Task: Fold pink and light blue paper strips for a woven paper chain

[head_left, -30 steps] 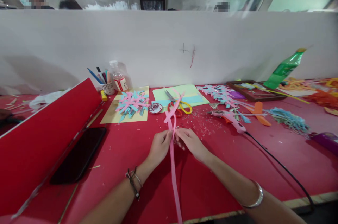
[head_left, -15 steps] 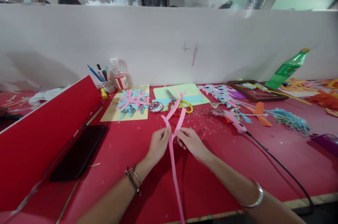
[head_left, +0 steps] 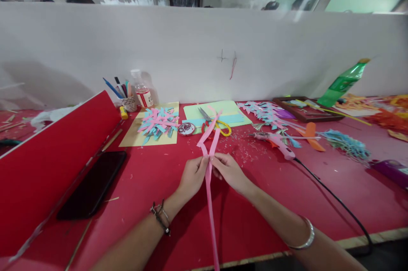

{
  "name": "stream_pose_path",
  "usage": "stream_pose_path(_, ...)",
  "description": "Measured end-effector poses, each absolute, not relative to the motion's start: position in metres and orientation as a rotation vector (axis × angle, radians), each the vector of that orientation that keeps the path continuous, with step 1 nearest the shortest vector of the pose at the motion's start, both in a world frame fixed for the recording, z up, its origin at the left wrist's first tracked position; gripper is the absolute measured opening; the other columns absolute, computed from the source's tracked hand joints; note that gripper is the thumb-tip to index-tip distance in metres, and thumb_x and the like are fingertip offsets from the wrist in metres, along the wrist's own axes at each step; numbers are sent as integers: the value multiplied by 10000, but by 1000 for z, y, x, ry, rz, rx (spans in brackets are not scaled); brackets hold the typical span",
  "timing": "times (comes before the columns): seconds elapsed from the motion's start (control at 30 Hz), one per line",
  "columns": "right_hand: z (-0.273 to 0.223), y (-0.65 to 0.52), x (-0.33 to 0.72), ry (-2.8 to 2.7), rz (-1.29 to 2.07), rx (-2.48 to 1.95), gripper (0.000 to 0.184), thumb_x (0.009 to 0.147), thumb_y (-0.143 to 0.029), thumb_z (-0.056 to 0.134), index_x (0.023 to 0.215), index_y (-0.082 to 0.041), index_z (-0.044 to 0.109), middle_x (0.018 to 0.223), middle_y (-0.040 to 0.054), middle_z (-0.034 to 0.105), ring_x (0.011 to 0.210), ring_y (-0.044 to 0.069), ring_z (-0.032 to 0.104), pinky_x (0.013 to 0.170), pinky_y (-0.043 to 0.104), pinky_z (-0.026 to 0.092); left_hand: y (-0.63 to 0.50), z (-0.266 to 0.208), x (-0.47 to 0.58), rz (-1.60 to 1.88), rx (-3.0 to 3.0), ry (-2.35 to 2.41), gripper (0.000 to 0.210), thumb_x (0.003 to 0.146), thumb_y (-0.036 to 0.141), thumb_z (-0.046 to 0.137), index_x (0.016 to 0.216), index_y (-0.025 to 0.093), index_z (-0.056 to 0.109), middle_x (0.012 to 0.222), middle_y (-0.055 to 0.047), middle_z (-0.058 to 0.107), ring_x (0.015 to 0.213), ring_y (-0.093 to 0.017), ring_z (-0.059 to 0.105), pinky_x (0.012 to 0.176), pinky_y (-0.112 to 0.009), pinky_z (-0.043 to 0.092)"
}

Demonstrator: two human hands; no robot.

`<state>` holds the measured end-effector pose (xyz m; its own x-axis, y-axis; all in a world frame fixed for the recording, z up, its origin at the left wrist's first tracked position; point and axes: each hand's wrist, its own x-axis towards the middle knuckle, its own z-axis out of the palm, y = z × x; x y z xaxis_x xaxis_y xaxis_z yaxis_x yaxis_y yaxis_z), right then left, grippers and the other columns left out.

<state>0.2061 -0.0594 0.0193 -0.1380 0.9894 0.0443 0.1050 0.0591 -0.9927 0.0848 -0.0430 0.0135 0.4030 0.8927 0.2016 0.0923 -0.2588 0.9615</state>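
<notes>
Pinched between my two hands is a pink paper strip [head_left: 209,194], its long tail hanging down toward the table's front edge and its upper ends spreading apart in a V. My left hand [head_left: 194,174] grips it from the left with the thumb on top. From the right, my right hand [head_left: 229,173] holds it at nearly the same spot, the fingertips of both hands almost touching. Just beyond the strip's upper ends lie scissors [head_left: 227,129] with red and yellow handles, partly covered by the pink paper. They rest on pale green and blue paper sheets [head_left: 191,112].
A pile of pink and blue strips [head_left: 158,123] lies back left, near a pen cup [head_left: 129,104] and a bottle [head_left: 143,92]. At left are a phone [head_left: 93,185] and a red board [head_left: 60,169]. A pink glue gun [head_left: 277,143] with a black cord lies right.
My hands have come closer together at the strip's crossing, and the two upper ends stand nearer each other. The whole view has shifted slightly.
</notes>
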Motion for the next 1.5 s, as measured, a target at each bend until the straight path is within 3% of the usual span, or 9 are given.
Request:
stream_pose_path(0.13, 18, -59, 207, -1411, 1193, -1234, 282, 765, -295, 406, 516, -163, 408, 416, -63, 387, 368, 45, 355, 376, 172, 277, -42, 14, 85, 1064, 1597, 988, 375, 812, 354, 332, 536, 143, 473, 505, 22, 505, 506, -97, 476, 510, -190, 364)
stream_pose_path(0.33, 18, -57, 208, -1265, 1140, -1240, 296, 767, -331, 404, 522, -166, 416, 423, -53, 409, 374, 50, 349, 375, 178, 271, -41, 15, 88, 945, 1638, 833, 358, 816, 320, 314, 565, 136, 492, 572, -1, 537, 585, -108, 494, 605, -207, 376)
stream_pose_path(0.5, 19, -57, 206, -1333, 1207, -1254, 310, 744, -377, 426, 519, -164, 435, 442, -43, 425, 382, 56, 373, 382, 188, 289, -41, 15, 86, 925, 1604, 853, 345, 791, 332, 348, 523, 145, 457, 515, 12, 496, 518, -101, 464, 543, -211, 360)
stream_pose_path(0.87, 19, -58, 208, -1377, 1183, -1258, 306, 765, -308, 388, 501, -160, 432, 405, -56, 380, 372, 51, 327, 388, 187, 255, -36, 14, 83, 1015, 1506, 964, 372, 790, 384, 352, 523, 146, 455, 453, 41, 429, 449, -75, 401, 495, -196, 324)
stream_pose_path(1.07, 16, -56, 209, -1225, 1133, -1221, 302, 762, -352, 398, 518, -173, 399, 423, -56, 401, 378, 61, 348, 388, 196, 265, -40, 14, 85, 859, 1573, 893, 382, 807, 384, 329, 579, 131, 502, 478, 24, 470, 447, -82, 420, 473, -195, 330)
stream_pose_path(1.27, 20, -59, 205, -1384, 1171, -1194, 286, 749, -355, 435, 531, -173, 399, 440, -60, 385, 389, 54, 354, 390, 187, 275, -41, 13, 86, 989, 1693, 918, 368, 817, 348, 324, 579, 134, 506, 556, 0, 536, 568, -112, 497, 565, -207, 374)
stream_pose_path(1.5, 19, -60, 205, -1391, 1228, -1228, 267, 751, -301, 413, 519, -168, 403, 427, -57, 394, 383, 48, 354, 391, 177, 288, -41, 11, 84, 1085, 1675, 1055, 377, 809, 389, 324, 554, 146, 458, 519, 23, 492, 508, -92, 446, 494, -189, 344)
